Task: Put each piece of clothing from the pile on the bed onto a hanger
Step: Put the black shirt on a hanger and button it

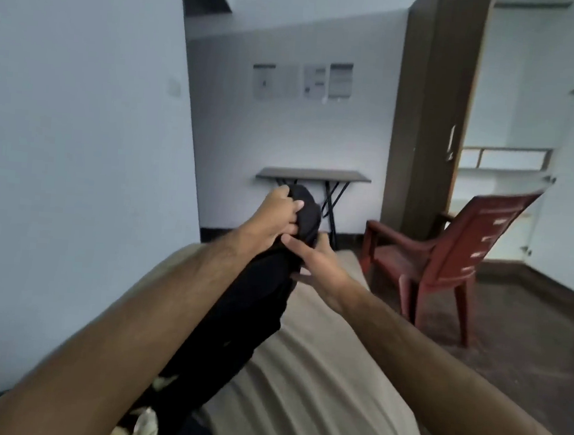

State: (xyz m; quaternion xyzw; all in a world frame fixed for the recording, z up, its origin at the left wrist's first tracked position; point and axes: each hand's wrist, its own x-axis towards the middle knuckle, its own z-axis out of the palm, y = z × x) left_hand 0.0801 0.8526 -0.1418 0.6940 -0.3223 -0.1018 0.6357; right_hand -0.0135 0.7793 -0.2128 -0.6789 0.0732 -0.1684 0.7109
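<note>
The left hand [277, 213] was clamped on the bunched top of a black garment [254, 304], fingers curled over the fabric, and held it up at arm's length above the bed [318, 374]. The right hand [316, 264] sat just below and to the right of it, fingers fairly straight and spread against the cloth, pressing rather than pinching as far as could be told. The garment hung from the left hand down towards the person, its lower end reaching the leftover pile [146, 422] near the left elbow.

No hanger was in view, so whether one was inside the fabric could not be told. The likely trouble: with the cloth wadded in one fist, an opening could stay twisted and refuse to seat on a hanger, or the trailing end could drag pale pieces off the pile.

Room was tight left of the left hand, where the wall [79, 132] stood close. Beyond both hands stood a small folding surface [313, 174]; to the right of the right hand a red chair [448, 250] stood beside the bed's edge. Upward lay free.
</note>
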